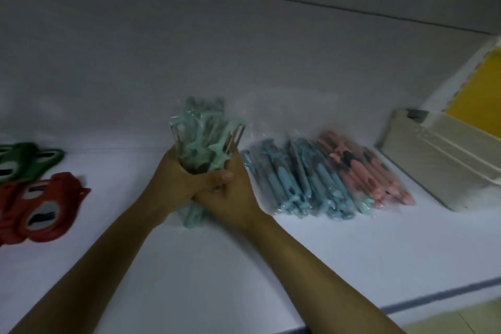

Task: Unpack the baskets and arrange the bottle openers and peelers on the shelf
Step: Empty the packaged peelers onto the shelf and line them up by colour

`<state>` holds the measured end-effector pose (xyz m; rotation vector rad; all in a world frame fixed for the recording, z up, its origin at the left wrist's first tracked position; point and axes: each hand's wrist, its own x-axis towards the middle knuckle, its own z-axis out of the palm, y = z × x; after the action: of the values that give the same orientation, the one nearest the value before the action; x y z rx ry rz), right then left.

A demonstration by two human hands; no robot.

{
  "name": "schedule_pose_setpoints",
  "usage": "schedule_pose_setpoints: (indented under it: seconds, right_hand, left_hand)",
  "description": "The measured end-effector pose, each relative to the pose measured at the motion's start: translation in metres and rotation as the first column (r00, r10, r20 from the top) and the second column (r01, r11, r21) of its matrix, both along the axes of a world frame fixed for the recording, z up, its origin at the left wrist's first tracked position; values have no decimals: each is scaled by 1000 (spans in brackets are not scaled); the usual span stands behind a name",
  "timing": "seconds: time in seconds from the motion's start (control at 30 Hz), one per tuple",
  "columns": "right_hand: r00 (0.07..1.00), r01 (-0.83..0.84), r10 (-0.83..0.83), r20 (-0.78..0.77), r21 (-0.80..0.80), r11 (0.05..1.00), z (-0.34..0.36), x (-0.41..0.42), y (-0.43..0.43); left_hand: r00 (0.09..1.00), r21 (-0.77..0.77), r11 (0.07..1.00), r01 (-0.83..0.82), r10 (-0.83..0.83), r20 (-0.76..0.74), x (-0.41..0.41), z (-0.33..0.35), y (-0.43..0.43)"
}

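Note:
A bundle of mint-green peelers [206,133] in clear wrappers stands tilted on the white shelf [189,266]. My left hand [176,182] and my right hand [230,192] both grip its middle, fingers overlapping. To the right lie a pile of blue peelers [292,179] and, beside it, a pile of pink peelers [366,171], all wrapped. At the far left lie red bottle openers [40,206] and, behind them, green bottle openers [27,160].
A cream-white basket [439,154] sits at the right end of the shelf, with something yellow [479,95] behind it. The shelf's back wall [244,49] rises behind the piles. The shelf's front edge [433,298] runs across the lower right.

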<state>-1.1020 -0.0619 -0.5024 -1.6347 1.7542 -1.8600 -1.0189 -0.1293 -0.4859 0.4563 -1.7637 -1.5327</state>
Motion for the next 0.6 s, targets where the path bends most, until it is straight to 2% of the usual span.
schedule_pose_setpoints:
  seconds: [0.1,0.17,0.27,0.33,0.37,0.47,0.53,0.6]
  right_hand:
    - [994,104,-105,38,14,994,-7,-8,4]
    - [991,111,-112,71,11,994,-9,-10,8]
    - [988,53,-66,138,98,994,-8,-12,9]
    - [970,-52,19,242,130,990,-10,-17,8]
    - [942,-114,69,329,120,986,-11,-19,8]
    - [782,-250,194,592,14,968,-12,-20,9]
    - [755,-255,217,619,-28,966,-15,-17,7]
    - [773,-224,203,600,-41,974,-15,-13,5]
  left_hand:
    - [1000,-31,999,7,-7,8,-4,-3,9]
    - [1000,-62,998,17,-17,-5,-4,0,13]
    - [997,-59,996,64,-66,-26,-4,-1,5]
    - [998,-26,999,48,-49,-26,-2,-3,-2]
    - [999,-6,999,37,-37,-37,-1,-5,-5]
    - [996,33,999,4,-1,-84,3,-9,-11]
    - [995,43,999,4,1,-98,5,-11,-11]
    - [993,54,998,20,-13,-118,7,-11,-11]
